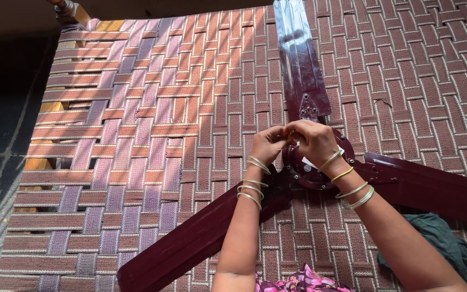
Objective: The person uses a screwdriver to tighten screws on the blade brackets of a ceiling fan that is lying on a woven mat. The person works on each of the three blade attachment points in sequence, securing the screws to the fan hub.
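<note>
A dark maroon ceiling fan with three blades lies flat on a woven strap cot. One blade points away from me, one runs toward the lower left, and one runs to the right. My left hand and my right hand meet above the hub at the root of the far blade. Their fingertips pinch together on a small part there, too small to identify. Both wrists carry several thin bangles.
A dark green cloth lies on the cot at the lower right, beside my right forearm. The cot's wooden frame shows at the upper left, with dark floor beyond the left edge. Floral fabric shows at the bottom.
</note>
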